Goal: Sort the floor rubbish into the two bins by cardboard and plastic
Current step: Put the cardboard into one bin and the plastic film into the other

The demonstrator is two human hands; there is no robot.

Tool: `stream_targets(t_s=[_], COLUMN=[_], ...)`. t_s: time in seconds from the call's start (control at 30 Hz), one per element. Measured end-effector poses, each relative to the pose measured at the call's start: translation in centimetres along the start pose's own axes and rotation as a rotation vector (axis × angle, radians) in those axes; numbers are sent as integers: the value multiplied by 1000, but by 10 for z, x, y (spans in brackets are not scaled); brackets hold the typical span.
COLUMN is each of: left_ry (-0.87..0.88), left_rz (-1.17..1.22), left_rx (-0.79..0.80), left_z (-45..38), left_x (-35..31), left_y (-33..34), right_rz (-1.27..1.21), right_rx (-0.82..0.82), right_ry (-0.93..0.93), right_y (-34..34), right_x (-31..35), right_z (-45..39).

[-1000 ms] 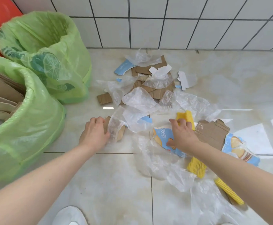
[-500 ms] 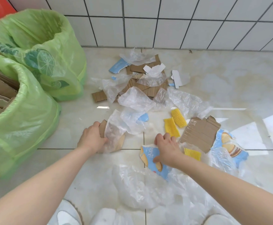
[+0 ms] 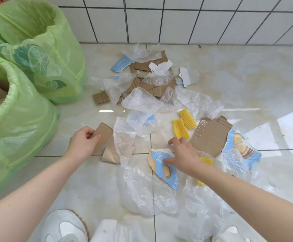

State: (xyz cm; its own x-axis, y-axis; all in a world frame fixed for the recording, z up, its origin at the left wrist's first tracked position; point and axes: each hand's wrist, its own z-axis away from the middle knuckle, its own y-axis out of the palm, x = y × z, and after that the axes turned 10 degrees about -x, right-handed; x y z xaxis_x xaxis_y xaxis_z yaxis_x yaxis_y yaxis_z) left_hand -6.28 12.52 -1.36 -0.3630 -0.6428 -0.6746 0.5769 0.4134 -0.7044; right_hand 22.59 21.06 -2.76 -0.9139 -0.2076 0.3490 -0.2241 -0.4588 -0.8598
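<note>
My left hand (image 3: 83, 143) pinches the edge of a brown cardboard piece (image 3: 104, 135) that lies partly under a clear plastic sheet (image 3: 123, 142). Over a blue printed card piece (image 3: 161, 165) sits my right hand (image 3: 183, 154), thumb on its face and fingers curled at its upper edge. The near green-bagged bin (image 3: 21, 126) at the left holds cardboard. Behind it stands a second green-bagged bin (image 3: 55, 49) with a lemon print; its contents are hidden. Cardboard scraps (image 3: 152, 88) and plastic film (image 3: 138, 101) are mixed on the floor ahead.
Two yellow corrugated pieces (image 3: 180, 131) and a large brown cardboard sheet (image 3: 211, 137) lie right of my right hand. Crumpled clear plastic (image 3: 142, 191) covers the floor near my white shoes (image 3: 63, 226). A tiled wall (image 3: 177, 20) closes the far side.
My right hand left the yellow piece and came back toward me onto the blue printed piece. My left hand took hold of the brown cardboard's edge. The view tilted down toward my shoes.
</note>
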Motion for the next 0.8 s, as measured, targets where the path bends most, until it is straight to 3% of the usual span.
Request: stream_targets(t_s=[0.13,0.33,0.47,0.67,0.8], left_ry=[-73,-139,-196,-187,-176], left_rz=[39,6,-7,-52,-60], left_rx=[-5,128,154,229,217], left_z=[3,21,26,29,30], left_x=[3,8,7,6,4], left_y=[-8,1,10,17,23], right_rz=[144,-104,-45,230,155], right_rx=[10,26,-4,-16,20], right_ry=[-98,-20,-5,-97,-40], right_y=[12,15,15,19,19], right_x=[5,7,9,15,15], right_z=[17,18,18,20,15])
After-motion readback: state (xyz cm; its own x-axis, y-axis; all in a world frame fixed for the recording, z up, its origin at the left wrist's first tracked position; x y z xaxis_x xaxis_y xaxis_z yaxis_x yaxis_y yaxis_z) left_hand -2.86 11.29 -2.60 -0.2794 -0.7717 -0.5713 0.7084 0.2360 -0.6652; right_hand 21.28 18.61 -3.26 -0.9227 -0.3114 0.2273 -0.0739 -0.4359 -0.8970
